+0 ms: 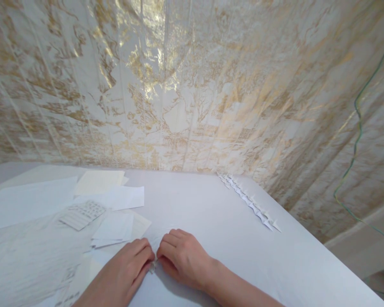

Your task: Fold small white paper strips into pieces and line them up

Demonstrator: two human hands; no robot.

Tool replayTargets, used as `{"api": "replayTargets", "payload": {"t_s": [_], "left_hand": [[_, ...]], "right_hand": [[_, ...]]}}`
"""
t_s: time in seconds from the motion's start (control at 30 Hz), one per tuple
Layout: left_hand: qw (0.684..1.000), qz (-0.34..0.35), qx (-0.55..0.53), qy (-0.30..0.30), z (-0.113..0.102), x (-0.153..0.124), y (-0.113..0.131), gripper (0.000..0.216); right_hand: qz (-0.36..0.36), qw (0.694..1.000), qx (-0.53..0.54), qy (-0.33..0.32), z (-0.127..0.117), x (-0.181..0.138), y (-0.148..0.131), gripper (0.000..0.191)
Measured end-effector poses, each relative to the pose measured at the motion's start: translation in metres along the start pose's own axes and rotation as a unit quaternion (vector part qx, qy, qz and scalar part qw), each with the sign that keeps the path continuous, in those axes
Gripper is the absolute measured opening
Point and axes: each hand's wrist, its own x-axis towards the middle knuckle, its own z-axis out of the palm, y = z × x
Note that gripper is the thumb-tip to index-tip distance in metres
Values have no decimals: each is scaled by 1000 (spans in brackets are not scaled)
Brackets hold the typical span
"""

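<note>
My left hand (128, 265) and my right hand (181, 256) meet low in the view over the white table, fingertips almost touching. Both have their fingers curled in and pinched around a small piece of paper (152, 267), pale with greyish marks. Most of that piece is hidden by the fingers, so its shape cannot be made out. Just beyond my left hand lie small white paper squares (113, 227), stacked unevenly. Past them rests a slip of paper with printed or written lines (83, 214).
White and cream sheets (28, 202) overlap across the table's left side. Rows of small folded paper pieces (248, 200) lie near the right edge of the table (307, 256). A gold-patterned curtain (179, 85) hangs behind, and a green wire (358, 128) dangles at right.
</note>
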Motion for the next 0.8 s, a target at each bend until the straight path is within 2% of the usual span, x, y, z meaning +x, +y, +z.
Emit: {"api": "replayTargets", "payload": {"t_s": [0.1, 0.2, 0.27, 0.47, 0.8], "left_hand": [[999, 18, 4, 38, 6, 1, -2, 20], [999, 14, -11, 45, 11, 4, -3, 22], [999, 4, -20, 50, 14, 5, -3, 22], [997, -13, -28, 73, 19, 7, -7, 18], [995, -46, -34, 79, 22, 15, -9, 20]], "right_hand": [[22, 999, 45, -3, -5, 0, 6, 12], [57, 992, 113, -3, -9, 1, 14, 29], [82, 985, 154, 4, -9, 1, 18, 33], [137, 965, 222, 6, -2, 3, 16, 18], [176, 941, 289, 34, 6, 7, 19, 16]]}}
